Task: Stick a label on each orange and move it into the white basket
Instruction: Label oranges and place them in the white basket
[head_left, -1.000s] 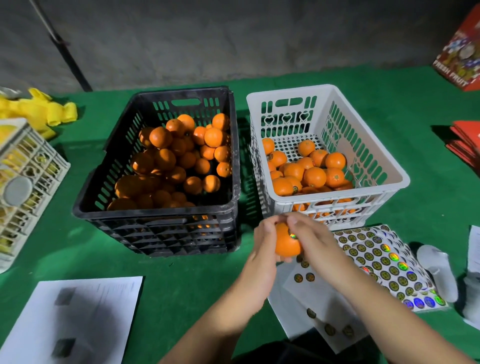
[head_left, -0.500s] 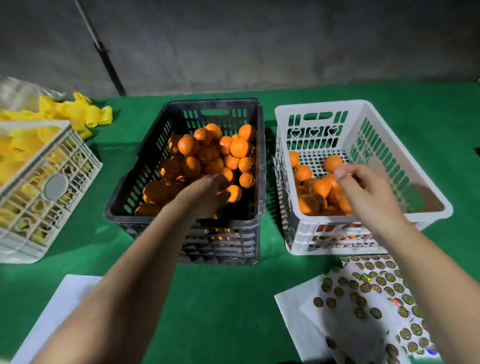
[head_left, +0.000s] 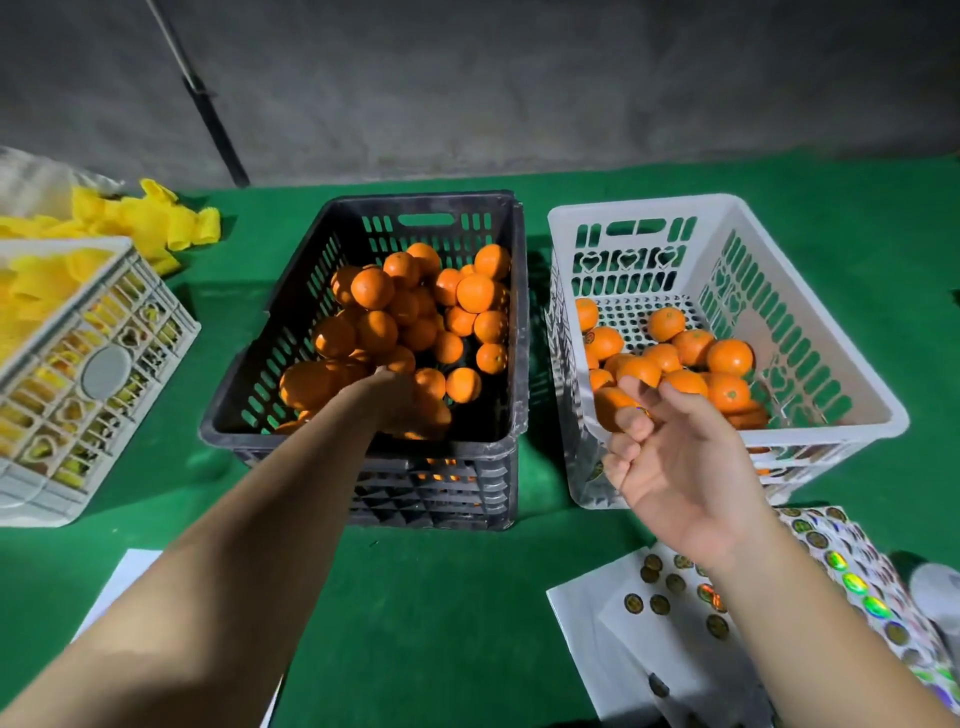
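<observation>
Green felt covers the table (head_left: 441, 613) on which a black crate (head_left: 363, 452) of unlabelled oranges (head_left: 415, 312) stands just left of the white basket (head_left: 810, 332) holding further oranges (head_left: 691, 364). The left hand (head_left: 400, 400) reaches down among the fruit in the black crate (whether its fingers grip an orange cannot be told), while the right hand (head_left: 680, 462) hovers at the white basket's near rim, palm up, fingers loosely curled and holding nothing. Sheets of round labels (head_left: 852, 582) lie below the right forearm.
</observation>
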